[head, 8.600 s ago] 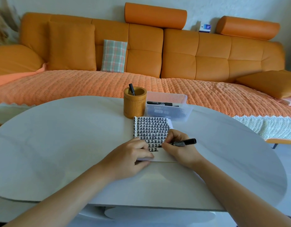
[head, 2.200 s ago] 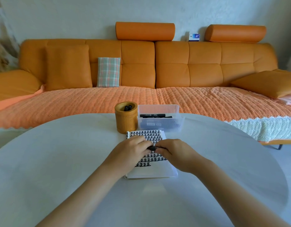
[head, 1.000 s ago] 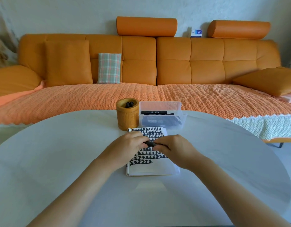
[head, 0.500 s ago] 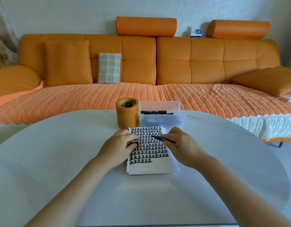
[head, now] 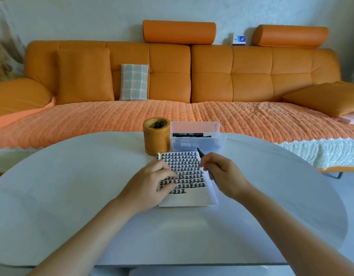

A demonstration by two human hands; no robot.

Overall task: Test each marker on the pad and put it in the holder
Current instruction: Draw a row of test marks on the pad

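A white pad (head: pixel 189 198) covered with rows of black marks lies on the table in front of me. My left hand (head: pixel 150 185) rests on the pad's left side with its fingers loosely bent; I see no cap in it. My right hand (head: pixel 224 176) grips an uncapped black marker (head: pixel 201 154) at the pad's right edge, with the tip pointing up and away near the top right corner. Behind the pad stands a round wooden holder (head: pixel 156 142) with two black markers (head: pixel 158 124) in it.
A clear plastic bin (head: pixel 215 145) with several black markers (head: pixel 187 134) sits right of the holder, touching the pad's far edge. The white oval table (head: pixel 72 186) ends close behind them. Beyond it runs an orange sofa (head: pixel 212 76) with cushions.
Both hands held the marker together over the pad and pulled it apart. Now my left hand lies on the pad's left side and my right hand has swung the uncapped marker to the right edge.
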